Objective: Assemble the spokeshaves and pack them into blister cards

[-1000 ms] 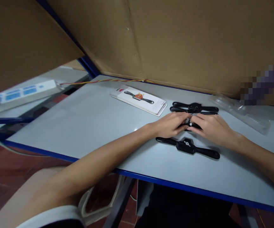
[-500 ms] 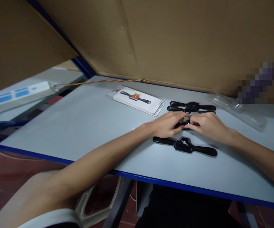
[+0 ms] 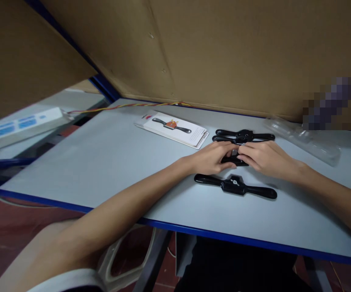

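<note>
A black spokeshave is between my two hands over the table, its handles mostly covered by them. My left hand closes round its left side, thumb along the near edge. With fingers bent together, my right hand grips at its middle and right side, by a small silvery metal part; what exactly the fingertips pinch is hidden. Nearer to me lies another black spokeshave with a silver-coloured screw at its centre. Just beyond my hands rest two more, a far spokeshave and one partly covered by my fingers.
Flat printed cards are stacked left of the far tools. A clear plastic blister shell lies at the right. Cardboard panels rise behind the table. A power strip and twisted wires are at the left.
My right hand's fingers have shifted slightly left and loosened a little at the spokeshave's middle, showing more of its body. My left hand stays on it. The whole view has shifted slightly.
</note>
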### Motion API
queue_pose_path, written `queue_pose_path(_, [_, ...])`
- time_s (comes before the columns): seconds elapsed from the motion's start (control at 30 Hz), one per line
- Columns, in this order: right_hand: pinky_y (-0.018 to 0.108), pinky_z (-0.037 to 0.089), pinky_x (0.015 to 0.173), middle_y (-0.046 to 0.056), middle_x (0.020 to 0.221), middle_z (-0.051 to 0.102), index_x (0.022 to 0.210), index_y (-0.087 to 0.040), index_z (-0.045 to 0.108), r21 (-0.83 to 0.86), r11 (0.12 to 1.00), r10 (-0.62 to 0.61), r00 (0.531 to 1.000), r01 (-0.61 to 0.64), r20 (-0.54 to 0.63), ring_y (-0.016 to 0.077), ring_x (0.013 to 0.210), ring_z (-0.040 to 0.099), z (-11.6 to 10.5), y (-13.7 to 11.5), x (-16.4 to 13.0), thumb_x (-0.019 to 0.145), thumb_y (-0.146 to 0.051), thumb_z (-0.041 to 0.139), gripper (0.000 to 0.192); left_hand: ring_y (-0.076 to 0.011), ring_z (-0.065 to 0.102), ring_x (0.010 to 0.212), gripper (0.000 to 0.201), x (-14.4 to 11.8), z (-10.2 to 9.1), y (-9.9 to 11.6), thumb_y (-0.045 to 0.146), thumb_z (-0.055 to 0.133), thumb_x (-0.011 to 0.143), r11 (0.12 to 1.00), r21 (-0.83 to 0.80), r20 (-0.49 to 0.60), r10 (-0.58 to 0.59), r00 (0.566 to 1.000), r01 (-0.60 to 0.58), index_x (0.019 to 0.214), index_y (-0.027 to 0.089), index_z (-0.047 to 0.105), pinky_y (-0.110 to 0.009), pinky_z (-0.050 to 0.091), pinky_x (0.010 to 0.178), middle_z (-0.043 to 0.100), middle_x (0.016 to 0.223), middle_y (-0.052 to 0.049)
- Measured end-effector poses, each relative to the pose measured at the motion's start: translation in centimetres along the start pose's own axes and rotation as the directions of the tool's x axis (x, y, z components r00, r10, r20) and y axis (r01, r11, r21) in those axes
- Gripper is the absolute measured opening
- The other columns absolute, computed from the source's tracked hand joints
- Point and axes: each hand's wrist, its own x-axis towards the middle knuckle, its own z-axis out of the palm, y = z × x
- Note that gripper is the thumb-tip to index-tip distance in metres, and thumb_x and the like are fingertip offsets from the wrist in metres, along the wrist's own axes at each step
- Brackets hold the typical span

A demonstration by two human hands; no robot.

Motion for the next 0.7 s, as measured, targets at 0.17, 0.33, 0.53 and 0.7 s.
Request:
queue_pose_path(0.17, [0.034, 0.028, 0.063, 0.011, 0.095, 0.078, 0.105, -0.013, 0.075, -0.088, 0.996, -0.001, 1.0, 0.0, -0.011, 0.0203, 0.076, 0.065, 0.36, -0.02, -0.07, 0.113, -0.028, 0.043, 0.037, -0.0242, 0.062, 0.09, 0.042, 0.01, 0.09, -0.11, 0.04, 0.06, 0.095, 0.999, -0.033, -0.003, -0.006, 1.0, 0.006, 0.128, 0.013, 0.063, -0.039, 0.048, 0.085, 0.067, 0.098, -0.009])
queue_pose_path(0.33, [0.034, 0.029, 0.062, 0.011, 0.096, 0.081, 0.103, -0.013, 0.078, -0.117, 0.992, -0.038, 0.999, 0.04, 0.017, 0.0194, 0.073, 0.067, 0.74, -0.14, -0.15, 0.11, -0.025, 0.049, 0.031, -0.025, 0.063, 0.093, 0.051, -0.05, 0.14, -0.12, 0.04, 0.06, 0.094, 0.999, -0.036, -0.002, -0.018, 1.0, 0.018, 0.136, 0.011, 0.062, -0.041, 0.049, 0.087, 0.067, 0.099, -0.01])
queue_pose_path(0.53, [0.034, 0.028, 0.061, 0.011, 0.095, 0.081, 0.099, -0.014, 0.077, -0.143, 0.988, -0.049, 0.997, 0.058, 0.06, 0.0191, 0.07, 0.066, 0.74, -0.21, -0.29, 0.11, -0.028, 0.05, 0.033, -0.0244, 0.063, 0.091, 0.052, -0.07, 0.03, -0.11, 0.039, 0.055, 0.095, 0.998, -0.055, 0.0, -0.022, 1.0, 0.021, 0.138, 0.011, 0.062, -0.04, 0.049, 0.084, 0.068, 0.098, -0.01])
queue_pose_path(0.7, [0.035, 0.027, 0.062, 0.01, 0.09, 0.078, 0.095, -0.014, 0.074, -0.096, 0.99, -0.099, 0.992, 0.106, 0.078, 0.0179, 0.067, 0.061, 0.02, 0.01, -0.45, 0.107, -0.024, 0.048, 0.031, -0.0251, 0.063, 0.092, 0.05, -0.12, 0.08, -0.09, 0.038, 0.055, 0.095, 0.999, -0.038, -0.011, -0.011, 1.0, 0.01, 0.138, 0.013, 0.062, -0.041, 0.049, 0.084, 0.069, 0.1, -0.011])
